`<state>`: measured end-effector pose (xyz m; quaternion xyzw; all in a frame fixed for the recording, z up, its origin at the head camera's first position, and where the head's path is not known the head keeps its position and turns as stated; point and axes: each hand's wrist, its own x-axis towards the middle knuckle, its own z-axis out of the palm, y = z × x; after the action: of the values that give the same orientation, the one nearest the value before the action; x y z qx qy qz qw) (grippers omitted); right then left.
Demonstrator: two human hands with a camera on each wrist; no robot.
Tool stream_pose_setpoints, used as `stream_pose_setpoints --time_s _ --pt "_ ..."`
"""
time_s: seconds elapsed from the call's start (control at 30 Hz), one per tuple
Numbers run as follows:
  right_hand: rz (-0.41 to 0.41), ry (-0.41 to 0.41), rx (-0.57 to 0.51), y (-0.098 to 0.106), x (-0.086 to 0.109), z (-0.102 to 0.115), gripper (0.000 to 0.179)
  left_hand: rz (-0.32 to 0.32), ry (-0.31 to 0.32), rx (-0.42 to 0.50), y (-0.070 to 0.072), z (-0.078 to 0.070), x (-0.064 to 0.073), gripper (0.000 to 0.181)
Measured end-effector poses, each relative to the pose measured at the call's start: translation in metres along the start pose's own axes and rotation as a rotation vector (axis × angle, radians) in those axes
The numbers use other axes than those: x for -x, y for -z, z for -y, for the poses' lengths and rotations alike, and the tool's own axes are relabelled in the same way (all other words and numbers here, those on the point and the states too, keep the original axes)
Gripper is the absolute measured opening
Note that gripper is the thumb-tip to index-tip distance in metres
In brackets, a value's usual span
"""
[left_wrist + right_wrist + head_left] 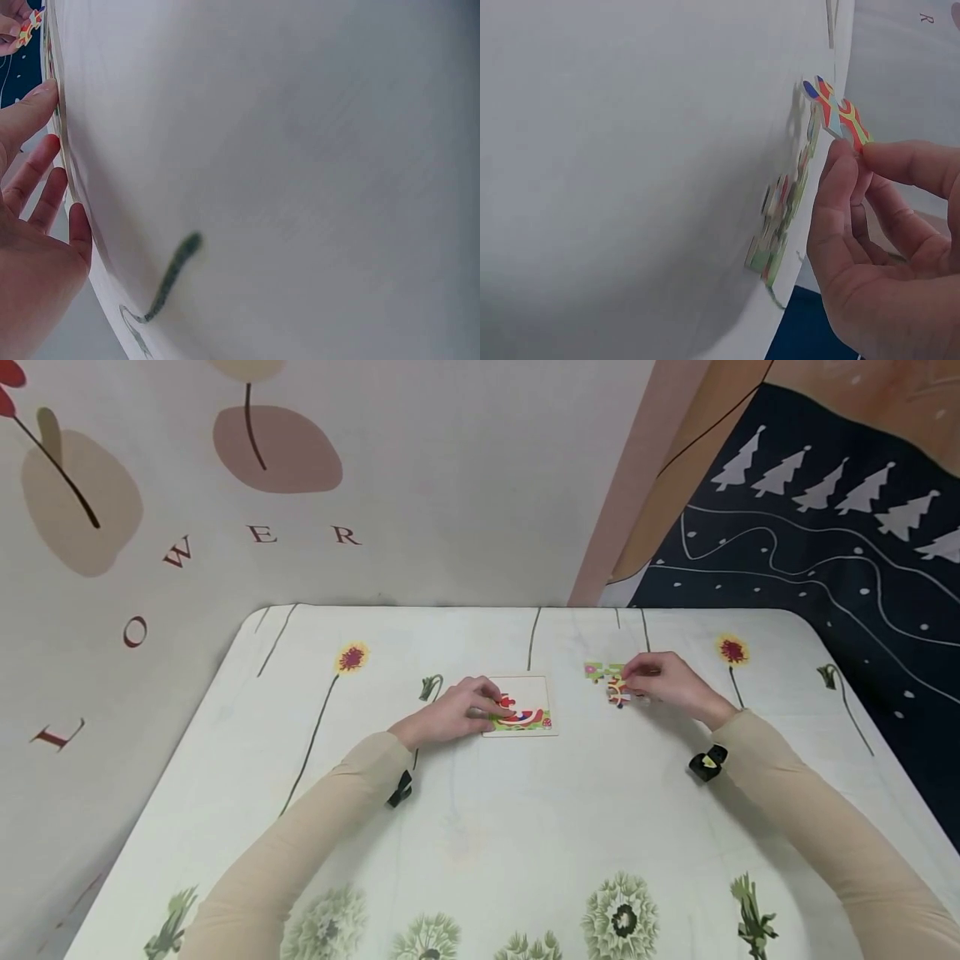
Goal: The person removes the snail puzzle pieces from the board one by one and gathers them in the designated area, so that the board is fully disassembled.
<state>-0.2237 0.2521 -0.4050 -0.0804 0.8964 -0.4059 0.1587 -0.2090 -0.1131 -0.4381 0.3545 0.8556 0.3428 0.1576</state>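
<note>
My left hand (459, 710) rests on the left side of a small, pale jigsaw puzzle board (525, 691), its fingers loosely extended. Along the board's lower part lie fitted red, white and green pieces, partly covered by the fingers. To the right, my right hand (672, 682) pinches a puzzle piece (846, 118) between thumb and fingertips. That piece is red, yellow and light blue with a dark blue knob, and it is held tilted above the table. Loose puzzle pieces (593, 672) lie beside and beneath the right hand, which hides some of them.
The white tablecloth (480, 827) carries printed flowers and stems. Behind the table hangs a pale cloth (465, 485) with printed letters, and a dark cloth (810, 543) with white trees hangs at the right. A black wrist device (707, 763) sits below the right sleeve.
</note>
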Motion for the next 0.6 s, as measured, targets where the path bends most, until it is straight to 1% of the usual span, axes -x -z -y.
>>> stream_pose_setpoints --time_s 0.17,0.4,0.6 --pt "-0.012 -0.013 0.015 0.003 0.002 -0.003 0.023 0.004 0.004 -0.004 0.0 0.0 -0.001 0.03" --pt "-0.009 -0.034 0.022 0.007 0.0 -0.011 0.023 0.004 0.011 -0.002 -0.002 0.002 -0.001 0.03" --pt "-0.008 -0.063 0.032 0.007 -0.003 -0.015 0.022 0.001 0.004 0.0 -0.002 0.002 -0.001 0.03"
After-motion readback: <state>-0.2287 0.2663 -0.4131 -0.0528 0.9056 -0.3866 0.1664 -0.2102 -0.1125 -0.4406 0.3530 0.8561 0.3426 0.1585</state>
